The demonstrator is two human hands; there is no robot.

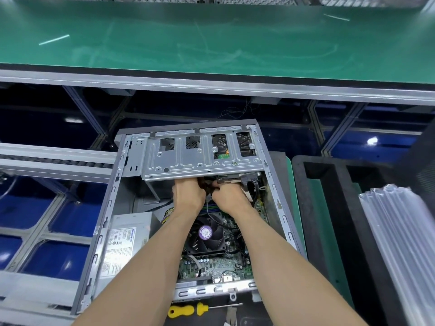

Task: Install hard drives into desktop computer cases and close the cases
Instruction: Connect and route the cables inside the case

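An open grey desktop case (113, 191) lies on its side in front of me, motherboard and CPU fan (207, 234) exposed. A silver drive cage (200, 158) spans its far end, and a hard drive (220, 143) shows through the cage's right cutouts. Both of my hands reach under the cage's near edge. My left hand (188, 194) has its fingers curled out of sight beneath the cage. My right hand (229, 194) grips black cables beside the grey connectors (244, 178). What the left fingers hold is hidden.
A yellow-handled screwdriver (188, 310) lies just in front of the case. A power supply (124, 238) fills the case's near left. Black foam trays (329, 208) and a stack of bagged parts (400, 231) stand to the right. A green conveyor belt (211, 38) runs behind.
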